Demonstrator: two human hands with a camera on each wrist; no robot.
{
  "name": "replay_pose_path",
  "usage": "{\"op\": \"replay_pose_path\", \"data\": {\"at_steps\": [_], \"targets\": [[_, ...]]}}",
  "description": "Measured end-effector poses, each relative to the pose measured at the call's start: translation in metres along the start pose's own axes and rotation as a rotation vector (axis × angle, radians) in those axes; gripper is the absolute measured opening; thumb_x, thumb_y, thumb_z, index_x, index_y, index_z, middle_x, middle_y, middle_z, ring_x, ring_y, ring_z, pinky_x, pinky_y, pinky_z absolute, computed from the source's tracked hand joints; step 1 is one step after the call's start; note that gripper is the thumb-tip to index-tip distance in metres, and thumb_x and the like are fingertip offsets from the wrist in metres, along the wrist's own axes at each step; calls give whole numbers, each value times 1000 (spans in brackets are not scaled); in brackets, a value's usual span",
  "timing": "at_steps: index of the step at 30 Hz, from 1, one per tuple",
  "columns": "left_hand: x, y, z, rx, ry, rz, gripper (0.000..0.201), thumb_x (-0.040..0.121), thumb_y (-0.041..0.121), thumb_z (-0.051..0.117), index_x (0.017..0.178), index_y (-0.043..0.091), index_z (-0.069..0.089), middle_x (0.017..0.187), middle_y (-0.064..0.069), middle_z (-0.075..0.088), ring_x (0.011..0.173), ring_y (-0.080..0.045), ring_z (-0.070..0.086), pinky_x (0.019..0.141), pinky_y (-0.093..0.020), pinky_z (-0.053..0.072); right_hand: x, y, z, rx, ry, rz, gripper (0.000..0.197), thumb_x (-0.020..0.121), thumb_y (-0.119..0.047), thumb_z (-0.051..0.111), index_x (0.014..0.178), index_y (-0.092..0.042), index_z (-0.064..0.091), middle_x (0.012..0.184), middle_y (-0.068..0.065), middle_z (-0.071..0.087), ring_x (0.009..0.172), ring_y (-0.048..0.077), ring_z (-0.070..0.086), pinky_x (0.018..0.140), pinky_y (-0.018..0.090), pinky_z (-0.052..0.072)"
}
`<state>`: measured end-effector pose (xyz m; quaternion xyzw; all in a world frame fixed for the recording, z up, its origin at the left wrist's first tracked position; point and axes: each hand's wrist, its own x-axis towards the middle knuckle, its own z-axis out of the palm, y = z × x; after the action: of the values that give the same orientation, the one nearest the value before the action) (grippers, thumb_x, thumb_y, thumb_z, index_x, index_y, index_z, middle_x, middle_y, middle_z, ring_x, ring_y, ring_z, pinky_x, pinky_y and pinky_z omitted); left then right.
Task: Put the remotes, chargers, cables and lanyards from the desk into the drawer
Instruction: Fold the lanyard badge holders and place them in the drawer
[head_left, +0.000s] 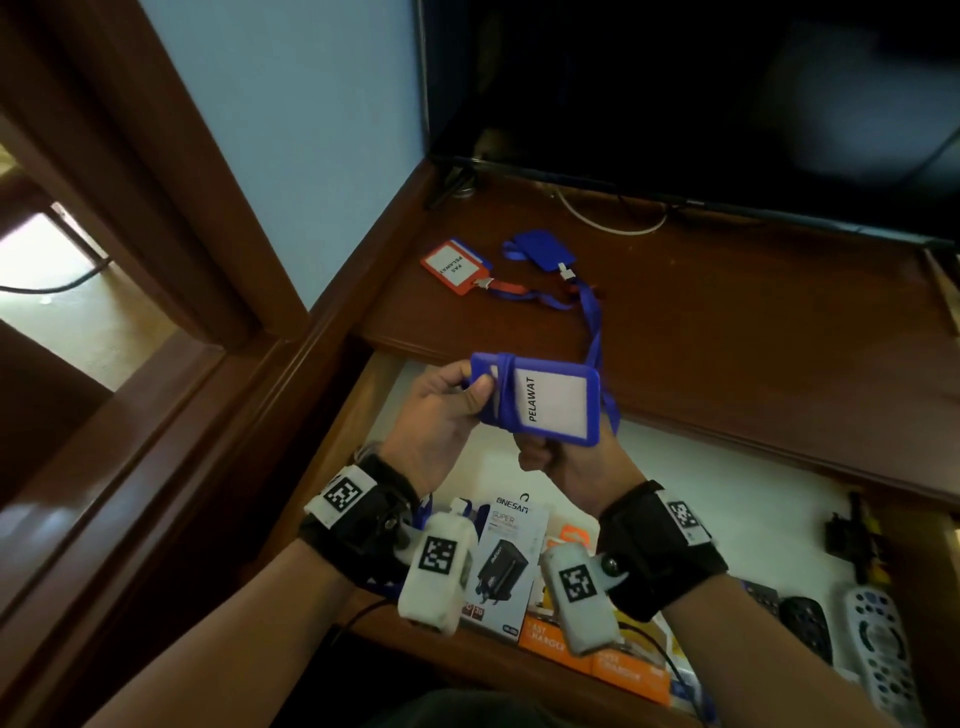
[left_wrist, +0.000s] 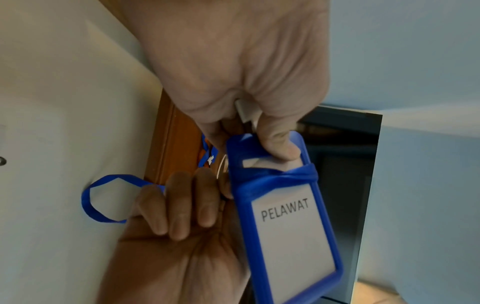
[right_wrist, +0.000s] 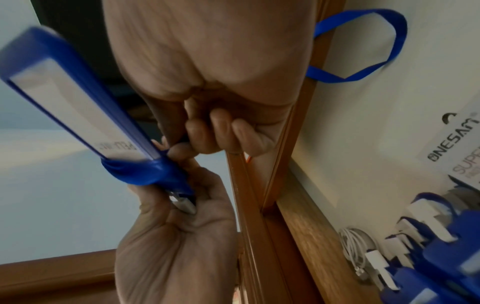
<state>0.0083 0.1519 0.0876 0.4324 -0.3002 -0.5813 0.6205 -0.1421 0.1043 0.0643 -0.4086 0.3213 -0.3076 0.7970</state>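
Observation:
Both hands hold a blue badge holder marked PELAWAT above the open drawer. My left hand pinches its clip end between thumb and fingers. Its blue strap is wound round the holder near that end. My right hand is curled round the rest of the strap, and a loose loop hangs from the fist. On the desk lie a red badge holder and another blue one, their straps tangled.
The drawer holds a ONESAM charger box, orange charger boxes, a black remote, a grey remote, white cables and blue badge holders. A dark TV stands at the desk's back, with a white cable under it.

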Motion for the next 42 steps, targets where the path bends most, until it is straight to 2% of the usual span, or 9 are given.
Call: {"op": "replay_pose_path", "data": {"at_steps": [4, 11, 16, 18, 21, 24, 29, 36, 42], "targets": [[0, 1, -9, -49, 20, -44, 27, 81, 14, 53, 102, -1, 60, 91, -9, 73, 84, -20, 69, 68, -28, 57, 8, 15, 11, -17, 17, 68, 13, 96, -17, 46, 86, -13, 54, 59, -2, 53, 49, 8, 37, 50, 21, 33], [10, -3, -45, 204, 102, -139, 16, 92, 6, 52, 99, 7, 65, 101, -12, 71, 100, -26, 66, 87, -34, 53, 30, 29, 0, 26, 66, 161, 22, 80, -36, 62, 82, -14, 62, 64, 2, 52, 53, 12, 43, 49, 22, 36], [29, -7, -79, 554, 154, -214, 10, 91, 9, 60, 94, 2, 68, 97, -18, 69, 94, -28, 66, 85, -32, 53, 61, 14, -24, -266, 258, 186, 15, 85, -15, 61, 72, -15, 66, 64, 5, 51, 60, 22, 44, 52, 26, 33], [37, -10, -91, 761, 92, -254, 9, 89, 14, 64, 88, 5, 66, 92, -12, 68, 88, -21, 65, 75, -25, 52, 77, -1, -35, -352, 310, 171, 19, 88, -11, 59, 70, -11, 62, 55, -1, 43, 48, 14, 34, 45, 24, 26], [51, -23, -109, 1000, -50, -312, 23, 86, 24, 69, 77, 4, 63, 82, -11, 67, 81, -24, 64, 71, -36, 50, 102, -22, -48, -448, 396, 108, 20, 88, -7, 58, 68, -10, 60, 51, -1, 41, 43, 12, 30, 42, 24, 23], [62, -35, -112, 1262, -287, -391, 23, 87, 32, 68, 71, 17, 60, 76, 4, 62, 75, -12, 60, 61, -21, 41, 130, -33, -57, -544, 490, 72, 21, 86, -7, 59, 67, -13, 58, 53, -1, 42, 42, 11, 32, 42, 23, 26], [61, -54, -100, 1520, -750, -475, 21, 87, 36, 63, 90, 15, 65, 94, -1, 66, 81, -13, 55, 67, -25, 37, 179, -49, -71, -799, 705, -64, 12, 84, -11, 61, 78, -21, 63, 86, 2, 64, 77, 15, 58, 72, 30, 46], [56, -77, -99, 1552, -870, -548, 39, 88, 40, 61, 119, 16, 63, 117, -6, 60, 108, -21, 50, 89, -35, 41, 215, -53, -96, -966, 903, 33, 48, 85, -33, 64, 129, -19, 50, 138, 11, 38, 126, 31, 39, 102, 40, 36], [50, -88, -101, 1582, -927, -510, 34, 85, 37, 64, 110, 13, 65, 109, -4, 62, 98, -20, 56, 76, -31, 41, 204, -25, -100, -1031, 1014, 3, 49, 82, -30, 69, 121, -8, 49, 130, 14, 43, 120, 33, 41, 95, 37, 34]]}}
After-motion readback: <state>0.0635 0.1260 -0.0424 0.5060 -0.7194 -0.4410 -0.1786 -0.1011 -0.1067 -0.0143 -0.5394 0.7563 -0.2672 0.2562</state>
